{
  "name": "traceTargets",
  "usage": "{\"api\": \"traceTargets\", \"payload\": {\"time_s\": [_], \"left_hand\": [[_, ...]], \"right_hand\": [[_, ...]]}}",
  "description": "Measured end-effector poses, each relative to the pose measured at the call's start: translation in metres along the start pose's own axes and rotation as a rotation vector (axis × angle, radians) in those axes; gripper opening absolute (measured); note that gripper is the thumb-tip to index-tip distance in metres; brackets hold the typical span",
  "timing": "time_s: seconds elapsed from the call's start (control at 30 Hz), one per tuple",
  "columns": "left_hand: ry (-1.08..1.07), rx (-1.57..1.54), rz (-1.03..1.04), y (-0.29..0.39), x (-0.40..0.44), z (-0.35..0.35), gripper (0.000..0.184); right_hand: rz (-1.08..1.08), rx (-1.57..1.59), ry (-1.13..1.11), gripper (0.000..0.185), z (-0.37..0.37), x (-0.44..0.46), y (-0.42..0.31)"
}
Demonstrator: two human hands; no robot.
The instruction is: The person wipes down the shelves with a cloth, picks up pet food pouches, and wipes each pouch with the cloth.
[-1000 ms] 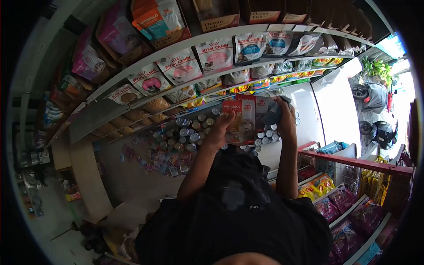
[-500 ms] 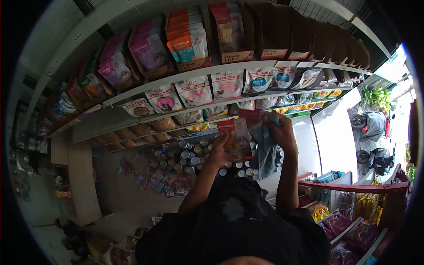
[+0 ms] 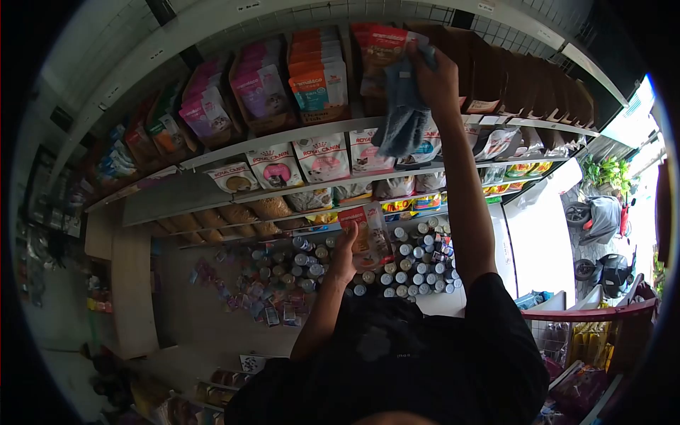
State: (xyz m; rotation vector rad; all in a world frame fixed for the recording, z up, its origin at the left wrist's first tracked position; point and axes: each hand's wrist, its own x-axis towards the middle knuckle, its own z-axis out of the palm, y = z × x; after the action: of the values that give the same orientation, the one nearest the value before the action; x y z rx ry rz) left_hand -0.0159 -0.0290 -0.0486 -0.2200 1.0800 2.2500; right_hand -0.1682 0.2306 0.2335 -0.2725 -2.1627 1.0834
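My left hand (image 3: 345, 256) grips a red and white pet food pouch (image 3: 370, 237) in front of my chest, its thumb across the front. Raised to the top shelf, my right hand (image 3: 435, 78) holds a blue-grey cloth (image 3: 404, 110) that hangs down, and a red pouch (image 3: 384, 44) by its edge. That pouch is at the front of a brown box, beside a box of orange and teal pouches (image 3: 318, 83). The cloth hangs in front of the white Royal Canin bags (image 3: 321, 157) on the shelf below.
More pouch boxes (image 3: 261, 92) line the top shelf at left, with brown boxes (image 3: 524, 85) at right. Many cans (image 3: 418, 269) and scattered small packets (image 3: 273, 301) are on the floor. A red-edged rack (image 3: 595, 312) stands at lower right. Motorbikes (image 3: 605, 269) are outside.
My right hand has risen from near my left hand to the top shelf with the cloth and a red pouch. My left hand still holds its pouch. The view has shifted towards the upper shelves.
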Motion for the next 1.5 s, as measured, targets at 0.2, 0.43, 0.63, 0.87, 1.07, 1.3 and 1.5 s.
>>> {"api": "traceTargets", "payload": {"time_s": [0.2,0.43,0.63,0.87,1.07,1.3,1.5], "left_hand": [[0.104,0.054,0.025,0.02,-0.015,0.003,0.057],[0.083,-0.005,-0.098,0.023,-0.012,0.03,0.046],[-0.037,0.175,-0.209,0.04,-0.021,0.043,0.037],[-0.228,0.255,-0.175,0.027,-0.026,0.018,0.03],[-0.294,0.383,-0.279,0.052,-0.044,0.023,0.029],[-0.288,0.605,-0.289,0.05,-0.053,-0.028,0.029],[-0.297,0.531,-0.152,0.061,-0.078,-0.052,0.029]], "right_hand": [[-0.079,0.024,0.122,0.04,-0.001,-0.001,0.013],[-0.255,0.066,0.116,0.05,0.014,-0.059,0.024],[0.655,0.877,0.155,0.041,0.007,-0.223,0.087],[0.914,2.058,0.279,0.037,-0.03,-0.348,0.143],[0.813,1.16,0.112,0.036,-0.003,-0.355,0.056],[0.814,0.063,-0.208,0.038,0.032,-0.381,0.033],[0.935,0.234,-0.031,0.054,0.06,-0.385,0.028]]}}
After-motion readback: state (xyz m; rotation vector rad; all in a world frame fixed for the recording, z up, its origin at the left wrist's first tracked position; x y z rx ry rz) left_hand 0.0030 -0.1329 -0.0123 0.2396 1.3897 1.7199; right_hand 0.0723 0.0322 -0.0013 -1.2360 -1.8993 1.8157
